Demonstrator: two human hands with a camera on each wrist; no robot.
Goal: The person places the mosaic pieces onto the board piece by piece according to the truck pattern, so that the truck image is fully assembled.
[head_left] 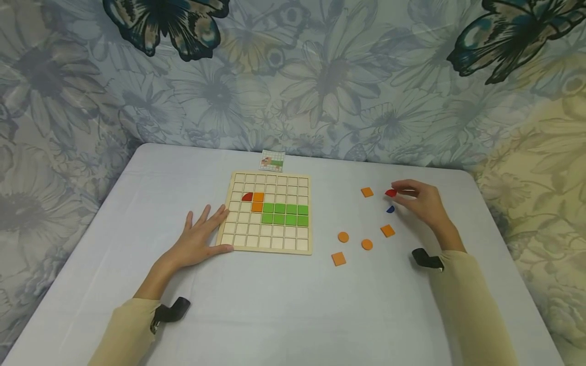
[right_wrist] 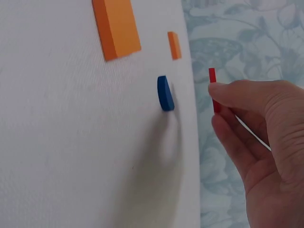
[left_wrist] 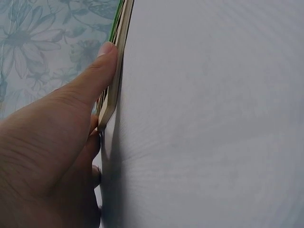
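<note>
A wooden grid board [head_left: 270,249] lies on the table, bearing a red quarter-round tile [head_left: 247,196], two orange square tiles [head_left: 258,202] and several green ones [head_left: 291,214]. Spread fingers and thumb of my left hand [head_left: 198,243] rest on its left edge and lower left corner. In the left wrist view the thumb [left_wrist: 97,71] lies over the board's rim. To the right of the board, my right hand [head_left: 422,204] pinches a red tile [right_wrist: 212,76] between thumb and fingers, held above the tabletop. Just below it lies a small blue tile [head_left: 390,209] with a curved side.
Loose orange square tiles [head_left: 387,231] and two orange round tiles [head_left: 367,244] lie between the board and my right arm. A small picture card [head_left: 272,161] sits behind the board. Flowered cloth [head_left: 329,91] hangs behind the white table [head_left: 284,315].
</note>
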